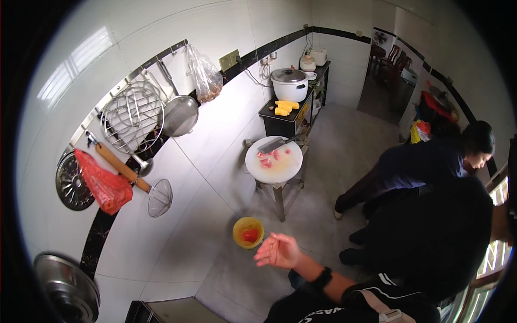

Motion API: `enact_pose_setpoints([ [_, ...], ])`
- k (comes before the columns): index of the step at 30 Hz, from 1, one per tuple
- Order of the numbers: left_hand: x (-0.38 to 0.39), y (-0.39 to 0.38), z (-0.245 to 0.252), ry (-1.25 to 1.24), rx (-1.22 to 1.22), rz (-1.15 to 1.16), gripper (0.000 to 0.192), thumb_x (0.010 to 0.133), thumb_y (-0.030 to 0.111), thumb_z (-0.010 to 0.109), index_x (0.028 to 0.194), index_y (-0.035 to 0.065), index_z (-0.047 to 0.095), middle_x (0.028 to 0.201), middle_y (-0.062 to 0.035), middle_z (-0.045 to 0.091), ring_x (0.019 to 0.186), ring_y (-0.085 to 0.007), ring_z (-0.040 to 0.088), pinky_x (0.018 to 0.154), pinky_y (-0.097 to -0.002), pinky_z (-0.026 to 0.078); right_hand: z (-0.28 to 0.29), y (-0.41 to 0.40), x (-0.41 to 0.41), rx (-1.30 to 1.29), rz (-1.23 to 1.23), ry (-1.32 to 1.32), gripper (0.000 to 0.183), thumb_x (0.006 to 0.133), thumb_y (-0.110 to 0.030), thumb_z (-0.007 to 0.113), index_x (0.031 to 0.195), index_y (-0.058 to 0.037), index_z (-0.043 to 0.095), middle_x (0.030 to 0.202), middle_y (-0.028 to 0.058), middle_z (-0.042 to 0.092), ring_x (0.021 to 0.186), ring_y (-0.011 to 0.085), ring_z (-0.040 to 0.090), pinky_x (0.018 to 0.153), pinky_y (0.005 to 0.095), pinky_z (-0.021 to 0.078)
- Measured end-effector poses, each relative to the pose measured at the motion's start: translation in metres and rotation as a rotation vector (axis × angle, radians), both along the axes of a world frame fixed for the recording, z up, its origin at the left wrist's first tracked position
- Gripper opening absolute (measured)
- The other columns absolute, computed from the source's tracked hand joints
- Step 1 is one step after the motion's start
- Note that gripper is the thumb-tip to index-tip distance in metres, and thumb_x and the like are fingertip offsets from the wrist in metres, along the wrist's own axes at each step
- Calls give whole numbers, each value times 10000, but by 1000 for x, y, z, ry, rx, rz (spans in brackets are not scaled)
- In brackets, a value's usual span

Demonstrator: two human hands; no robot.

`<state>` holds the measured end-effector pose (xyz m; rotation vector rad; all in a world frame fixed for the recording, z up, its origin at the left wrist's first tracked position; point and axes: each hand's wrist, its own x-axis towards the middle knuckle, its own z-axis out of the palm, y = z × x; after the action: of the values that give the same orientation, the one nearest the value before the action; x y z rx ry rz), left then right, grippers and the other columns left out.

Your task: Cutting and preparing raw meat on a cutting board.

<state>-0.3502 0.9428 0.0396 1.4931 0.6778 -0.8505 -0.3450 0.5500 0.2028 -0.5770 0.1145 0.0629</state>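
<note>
My right hand [278, 251], with a dark band at the wrist, is raised palm visible, its fingers loosely curled and holding nothing. My left hand is out of view. Near my right fingertips in the picture, a yellow bucket [236, 238] with something red inside stands on the floor. Farther ahead, a round white cutting board [282, 173] rests on a stand. Pieces of raw meat [265, 163] and a cleaver [271, 145] lie on the board.
At right, a person in black [436, 234] stands close by, with another person [420, 163] bending beyond. Utensils, including a wire skimmer [160, 198], hang on the left wall. A black shelf [278, 126] holds corn [282, 110] and a rice cooker [290, 89].
</note>
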Motion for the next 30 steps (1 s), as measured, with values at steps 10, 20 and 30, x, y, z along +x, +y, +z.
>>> enact_pose_setpoints([
  [10,86,-73,-46,113,225,-105,388,969,299,576,1265,49,584,1314,-158,545,1087,-296,629,853,-509,573,-267,-115,75,-1422,-54,405,292,876,-286,649,1010,-53,764,920,115,756,814,254,700,783,360,546],
  [20,228,-141,-97,195,220,2,441,958,261,596,1340,51,529,1281,-175,525,1019,-309,648,774,-529,610,-247,-259,137,-1529,-206,725,264,871,-264,660,985,-50,764,913,123,762,816,327,721,791,382,571],
  [30,328,-360,-86,-473,141,-391,534,921,252,672,1352,-21,516,1052,-196,718,799,-257,691,721,-359,556,-252,-394,182,-1371,-557,1006,279,901,-227,647,920,40,728,760,118,733,717,172,708,707,326,559],
])
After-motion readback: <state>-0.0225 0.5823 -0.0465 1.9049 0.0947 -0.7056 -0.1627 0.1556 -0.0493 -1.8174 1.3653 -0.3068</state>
